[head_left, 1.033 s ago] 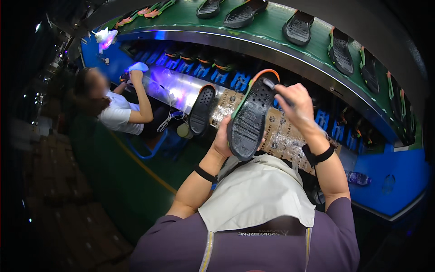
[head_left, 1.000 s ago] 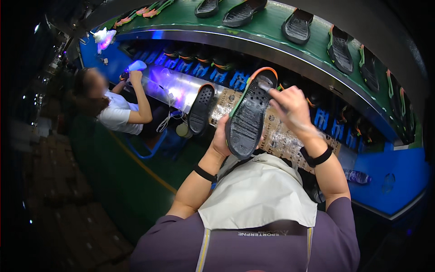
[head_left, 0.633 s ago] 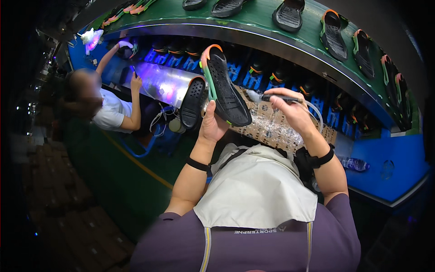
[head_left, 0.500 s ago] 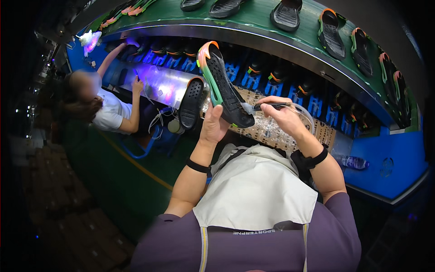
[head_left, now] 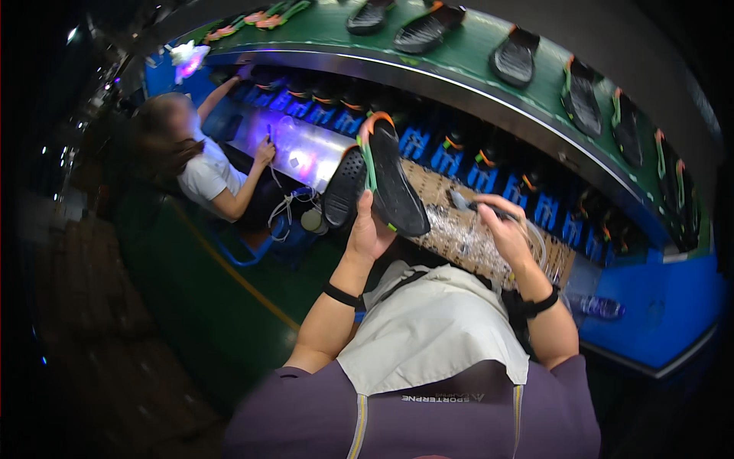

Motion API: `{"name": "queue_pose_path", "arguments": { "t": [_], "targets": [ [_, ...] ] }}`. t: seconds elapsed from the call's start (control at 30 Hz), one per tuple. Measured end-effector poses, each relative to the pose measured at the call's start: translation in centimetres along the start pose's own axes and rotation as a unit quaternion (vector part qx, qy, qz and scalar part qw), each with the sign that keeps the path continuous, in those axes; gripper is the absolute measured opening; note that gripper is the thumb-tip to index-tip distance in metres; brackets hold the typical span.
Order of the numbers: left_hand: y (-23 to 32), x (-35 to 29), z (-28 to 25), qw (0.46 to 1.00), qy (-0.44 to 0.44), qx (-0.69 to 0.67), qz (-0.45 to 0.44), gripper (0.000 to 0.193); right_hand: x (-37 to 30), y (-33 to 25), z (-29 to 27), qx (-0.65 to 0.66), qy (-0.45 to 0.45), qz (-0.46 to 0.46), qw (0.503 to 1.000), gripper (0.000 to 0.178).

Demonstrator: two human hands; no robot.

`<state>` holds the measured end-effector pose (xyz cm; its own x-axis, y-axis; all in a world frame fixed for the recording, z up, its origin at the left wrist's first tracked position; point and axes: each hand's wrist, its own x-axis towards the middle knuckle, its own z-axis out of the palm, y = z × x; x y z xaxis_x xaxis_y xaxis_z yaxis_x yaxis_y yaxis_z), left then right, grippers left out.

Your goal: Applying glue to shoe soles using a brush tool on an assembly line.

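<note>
My left hand (head_left: 372, 229) is closed round the heel or toe end of a shoe sole (head_left: 394, 180), black inside with a green and orange edge. The sole is tilted, its long hollow facing up and toward the right. My right hand (head_left: 506, 229) grips a dark-handled brush (head_left: 463, 201) with a pale tip, apart from the sole. A clear tube loops beside this hand. Just left of the held sole is a second black sole (head_left: 342, 191) with small holes; what supports it is hidden.
Patterned cardboard under clear plastic (head_left: 459, 237) covers the bench before me. Beyond it runs a row of blue holders (head_left: 446, 159) with shoe parts. Several soles lie on a green belt (head_left: 474, 46) above. A co-worker (head_left: 214, 168) sits at left; a plastic bottle (head_left: 600, 307) lies at right.
The brush has come away from the sole, toward the right. The held sole has turned and now overlaps the second sole more. The whole view has shifted slightly.
</note>
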<state>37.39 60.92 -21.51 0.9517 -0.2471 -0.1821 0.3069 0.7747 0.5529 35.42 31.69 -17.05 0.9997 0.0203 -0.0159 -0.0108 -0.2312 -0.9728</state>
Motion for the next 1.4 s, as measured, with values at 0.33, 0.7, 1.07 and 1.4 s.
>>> {"name": "queue_pose_path", "arguments": {
  "t": [0.33,0.7,1.07,1.4],
  "targets": [
    [9.0,2.0,3.0,0.987,-0.158,0.023,-0.024,0.09,-4.3,4.8,-3.7,-0.002,0.096,0.03,0.995,0.021],
    [23.1,23.4,3.7,0.98,0.132,-0.041,0.146,0.104,-3.7,3.6,-1.8,0.011,0.162,0.064,0.985,0.026],
    [34.3,34.2,-0.8,0.46,0.247,0.822,0.228,0.099,2.3,3.4,2.6,-0.016,0.177,0.098,0.979,0.024],
    [40.5,42.5,-6.0,0.419,0.083,0.858,0.284,0.073,6.5,2.0,4.7,-0.047,0.181,0.13,0.974,0.026]
  ]
}}
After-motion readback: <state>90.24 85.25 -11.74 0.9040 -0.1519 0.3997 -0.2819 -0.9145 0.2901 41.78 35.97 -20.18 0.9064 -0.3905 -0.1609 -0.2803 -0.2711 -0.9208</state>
